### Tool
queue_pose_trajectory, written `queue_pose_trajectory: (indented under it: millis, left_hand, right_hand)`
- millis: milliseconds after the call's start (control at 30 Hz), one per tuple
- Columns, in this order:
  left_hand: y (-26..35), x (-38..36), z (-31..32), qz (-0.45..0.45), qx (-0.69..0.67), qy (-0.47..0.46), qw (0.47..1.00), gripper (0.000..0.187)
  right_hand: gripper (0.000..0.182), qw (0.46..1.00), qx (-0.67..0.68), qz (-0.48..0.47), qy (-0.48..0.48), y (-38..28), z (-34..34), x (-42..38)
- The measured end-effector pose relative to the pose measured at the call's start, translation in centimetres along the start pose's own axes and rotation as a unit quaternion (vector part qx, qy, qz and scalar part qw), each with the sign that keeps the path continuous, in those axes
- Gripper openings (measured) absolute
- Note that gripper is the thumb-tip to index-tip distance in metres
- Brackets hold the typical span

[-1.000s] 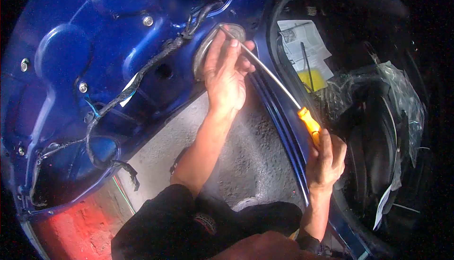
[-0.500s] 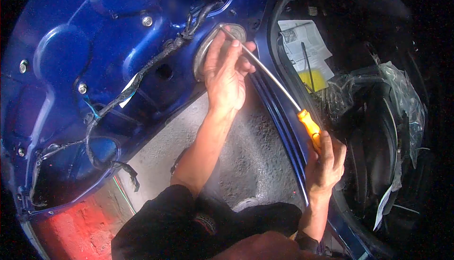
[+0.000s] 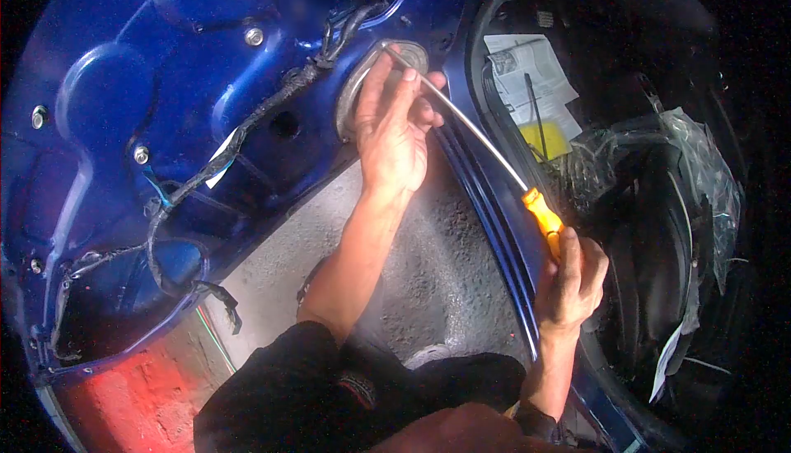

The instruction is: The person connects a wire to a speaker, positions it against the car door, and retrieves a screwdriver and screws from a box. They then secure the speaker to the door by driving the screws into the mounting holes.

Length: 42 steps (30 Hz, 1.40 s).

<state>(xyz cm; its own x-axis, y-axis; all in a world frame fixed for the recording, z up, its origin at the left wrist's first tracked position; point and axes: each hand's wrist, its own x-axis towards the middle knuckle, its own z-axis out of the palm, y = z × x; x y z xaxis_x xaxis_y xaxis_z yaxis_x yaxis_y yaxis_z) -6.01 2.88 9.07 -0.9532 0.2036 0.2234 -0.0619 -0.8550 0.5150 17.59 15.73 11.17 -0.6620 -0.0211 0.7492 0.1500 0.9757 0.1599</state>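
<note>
A screwdriver with a yellow-orange handle (image 3: 541,212) and a long metal shaft slants from lower right to upper left. My right hand (image 3: 570,284) is closed around the handle's lower end. Up at the tip, my left hand (image 3: 397,128) has its thumb and fingers closed about the shaft. The tip meets the upper edge of a grey oval metal part (image 3: 353,95) set on a blue car door panel (image 3: 194,74). My left fingers cover much of that part, so how the tip sits against it is hard to see.
A taped wiring harness (image 3: 276,103) runs across the door panel, near several bolts. On the right, dark car trim holds printed papers (image 3: 531,74), a yellow piece (image 3: 544,138) and clear plastic film (image 3: 709,177). Grey rough floor (image 3: 449,263) shows below.
My right hand and the screwdriver handle have shifted slightly to the right. My left hand stays almost in place at the tip. The door panel appears shifted very slightly left.
</note>
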Motion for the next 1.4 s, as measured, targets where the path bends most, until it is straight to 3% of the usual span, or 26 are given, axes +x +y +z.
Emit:
queue_pose_trajectory:
  millis: [367, 667, 1067, 1400]
  left_hand:
    - [0.3, 0.0, 0.6, 0.004, 0.018, 0.036, 0.999, 0.039]
    - [-0.1, -0.1, -0.4, 0.006, 0.004, -0.01, 1.0, 0.04]
    - [0.3, 0.1, -0.3, -0.022, -0.021, 0.002, 1.0, 0.042]
    - [0.0, 0.0, -0.3, 0.003, 0.008, 0.0, 1.0, 0.038]
  right_hand:
    - [0.066, 0.995, 0.089, 0.036, -0.022, -0.4, 0.7, -0.4]
    - [0.068, 0.996, 0.073, 0.039, -0.027, -0.5, 0.3, -0.4]
    - [0.066, 0.996, 0.075, 0.046, -0.023, -0.5, 0.1, 0.2]
    - [0.067, 0.994, 0.091, 0.052, -0.03, -0.9, 0.3, -0.3]
